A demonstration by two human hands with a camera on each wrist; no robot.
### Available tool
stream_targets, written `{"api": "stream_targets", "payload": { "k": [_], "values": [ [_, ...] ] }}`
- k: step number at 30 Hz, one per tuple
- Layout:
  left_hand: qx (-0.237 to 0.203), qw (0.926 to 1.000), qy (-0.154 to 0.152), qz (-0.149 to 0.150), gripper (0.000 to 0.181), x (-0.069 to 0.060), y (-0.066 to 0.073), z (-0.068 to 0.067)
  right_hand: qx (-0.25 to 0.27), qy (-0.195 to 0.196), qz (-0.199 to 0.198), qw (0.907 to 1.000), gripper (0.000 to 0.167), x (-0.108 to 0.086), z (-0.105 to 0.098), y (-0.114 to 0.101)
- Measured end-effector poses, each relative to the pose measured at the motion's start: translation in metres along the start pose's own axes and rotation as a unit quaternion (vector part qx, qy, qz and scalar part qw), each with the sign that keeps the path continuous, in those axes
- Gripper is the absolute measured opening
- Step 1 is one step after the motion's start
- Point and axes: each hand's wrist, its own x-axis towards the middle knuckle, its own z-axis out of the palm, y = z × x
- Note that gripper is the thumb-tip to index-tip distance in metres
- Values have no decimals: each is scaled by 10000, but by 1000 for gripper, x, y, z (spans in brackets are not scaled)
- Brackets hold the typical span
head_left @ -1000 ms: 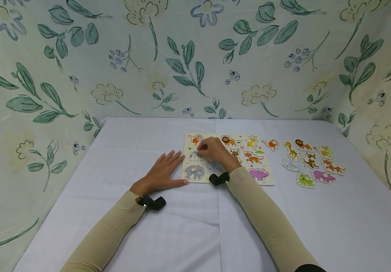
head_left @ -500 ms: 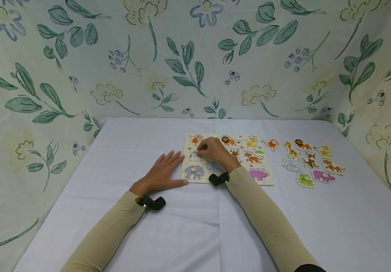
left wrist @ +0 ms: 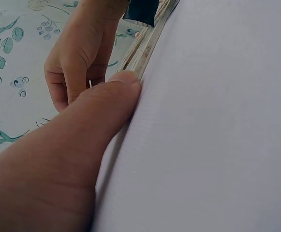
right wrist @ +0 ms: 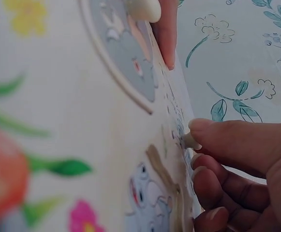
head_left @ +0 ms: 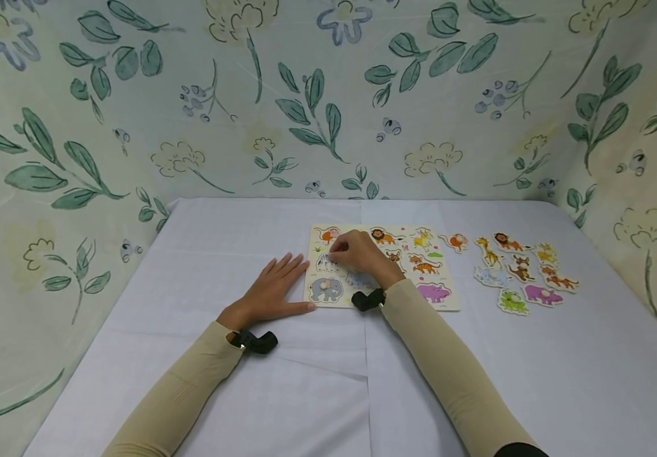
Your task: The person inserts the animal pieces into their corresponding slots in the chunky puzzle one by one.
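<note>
A wooden animal puzzle board (head_left: 382, 301) lies on the white-covered table. My right hand (head_left: 359, 254) is over its left half, pinching the small knob (right wrist: 192, 141) of a zebra puzzle piece (head_left: 324, 262) between thumb and fingers. The zebra is at its printed place on the board; whether it sits fully down I cannot tell. Below it, an elephant piece (head_left: 326, 289) with a knob lies in the board. My left hand (head_left: 271, 289) rests flat with fingers spread on the table, its thumb (left wrist: 125, 82) touching the board's edge. The right hand hides the middle of the board.
Loose animal pieces lie right of the board: a giraffe (head_left: 488, 252), a lion (head_left: 509, 242), a purple hippo (head_left: 543, 296), a green piece (head_left: 513, 302) and several others. A small orange-red piece (head_left: 456, 242) lies close to the board's right edge. A floral curtain (head_left: 219, 127) hangs behind.
</note>
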Motion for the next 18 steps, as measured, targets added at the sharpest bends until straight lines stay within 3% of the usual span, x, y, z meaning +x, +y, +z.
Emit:
{"api": "stream_targets", "payload": {
  "k": [18],
  "values": [
    [-122,9999,6,19,98,-2,2,-1,179,56,220,9996,12,-4,-9,2]
  ]
}}
